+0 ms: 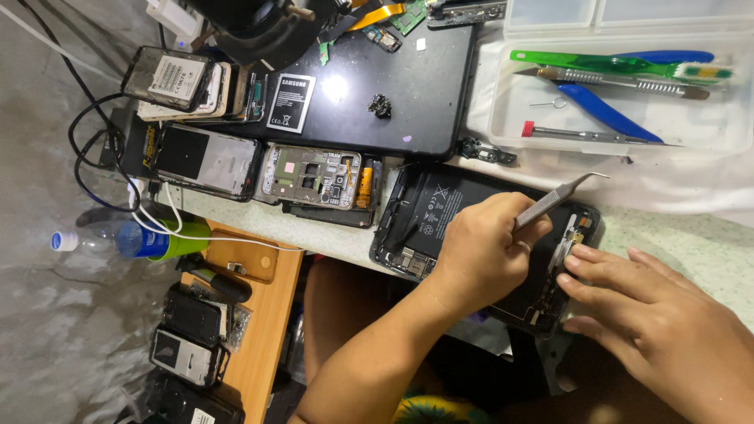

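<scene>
An opened black device (428, 208) lies on the speckled bench with its black battery and circuit boards exposed. My left hand (479, 251) rests on it and grips metal tweezers (554, 198), whose bent tip points up and to the right, off the device. My right hand (652, 318) comes in from the right. Its fingertips touch small parts at the device's right end (572, 239), and its thumb sits against the device's lower edge.
A clear plastic tray (730, 129) at the top right holds blue pliers (609, 114), a green tool and a red-tipped tool. A large black back cover (424, 94) and several dismantled phones (314, 177) lie to the left. A bottle (118, 239) and a wooden shelf (263, 330) with more phones sit below.
</scene>
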